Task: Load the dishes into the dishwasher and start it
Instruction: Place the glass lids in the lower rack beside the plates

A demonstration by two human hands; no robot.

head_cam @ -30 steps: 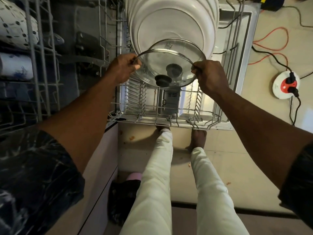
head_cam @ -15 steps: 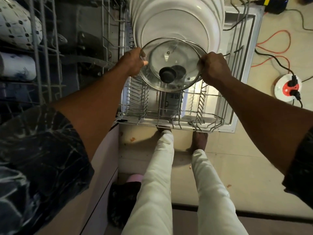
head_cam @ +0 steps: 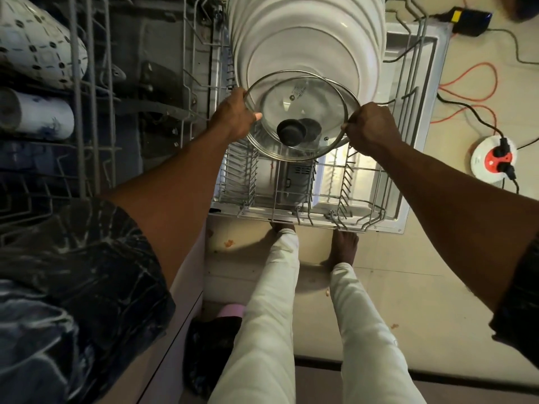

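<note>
The left hand (head_cam: pixel 233 118) and right hand (head_cam: pixel 370 126) grip the glass lid (head_cam: pixel 303 106). It has tipped up nearer the white plates (head_cam: pixel 306 39), so it looks nearly ready to slot in.

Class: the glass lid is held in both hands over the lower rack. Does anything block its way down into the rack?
Nothing visible does. The glass lid, gripped by left hand and right hand, hangs over bare tines of the lower rack; the white plates stand behind it, not beneath.
</note>
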